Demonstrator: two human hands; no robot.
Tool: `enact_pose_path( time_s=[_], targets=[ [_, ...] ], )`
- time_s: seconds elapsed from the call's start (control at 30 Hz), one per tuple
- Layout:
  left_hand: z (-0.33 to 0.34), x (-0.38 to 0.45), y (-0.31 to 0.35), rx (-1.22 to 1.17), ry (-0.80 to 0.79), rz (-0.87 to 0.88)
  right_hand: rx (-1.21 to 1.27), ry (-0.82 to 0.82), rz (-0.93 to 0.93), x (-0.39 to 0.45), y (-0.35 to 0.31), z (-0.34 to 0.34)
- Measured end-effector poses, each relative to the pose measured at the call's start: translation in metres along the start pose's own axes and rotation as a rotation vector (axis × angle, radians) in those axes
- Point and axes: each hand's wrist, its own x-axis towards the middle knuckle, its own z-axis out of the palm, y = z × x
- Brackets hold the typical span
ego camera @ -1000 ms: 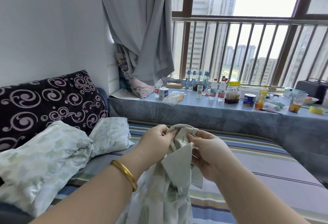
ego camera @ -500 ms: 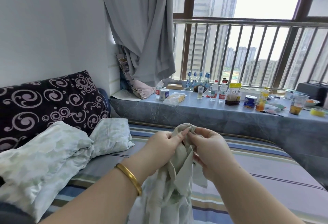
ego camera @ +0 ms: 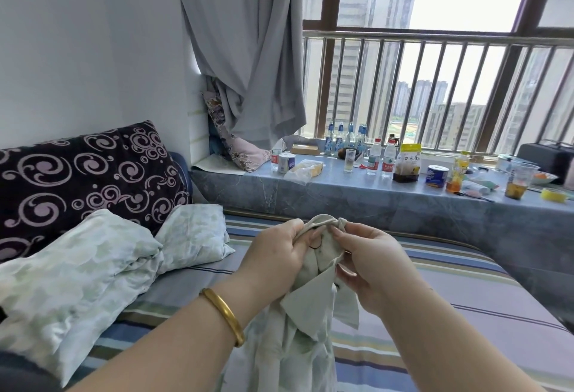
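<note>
From the head camera, the person sits on the bed with a pale green shirt (ego camera: 312,304) lifted in front of them. Its bunched top is caught between both hands and the rest hangs down toward the striped sheet (ego camera: 450,292). The left hand (ego camera: 276,255), with a gold bangle (ego camera: 224,311) on its wrist, has its fingers curled around the gathered cloth. The right hand (ego camera: 371,264) pinches the same bunch between thumb and fingertips. The hands sit close together, probably so the collar can be found and straightened while the weight hangs free. A rumpled quilt (ego camera: 77,270) lies to the left against a dark swirl-patterned pillow (ego camera: 87,168). Bottles (ego camera: 374,155) and jars line the window ledge (ego camera: 341,196), well away from the work.
</note>
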Motion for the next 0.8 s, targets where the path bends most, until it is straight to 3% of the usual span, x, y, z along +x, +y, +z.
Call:
enact_pose_path(
  time_s=[0.2, 0.37, 0.67, 0.8],
  targets=[
    [0.001, 0.001, 0.001, -0.025, -0.025, -0.02, 0.024, -0.013, -0.003, 0.001, 0.0, 0.001],
    [-0.002, 0.003, 0.003, -0.058, 0.039, -0.028, 0.39, -0.049, 0.085, 0.0, 0.003, 0.003],
    [0.005, 0.002, 0.003, -0.109, -0.013, 0.019, 0.284, -0.053, 0.057, -0.002, 0.023, 0.007],
    [0.006, 0.002, 0.006, -0.2, -0.054, -0.047, 0.011, 0.012, -0.006, -0.005, 0.019, 0.005]
  ],
)
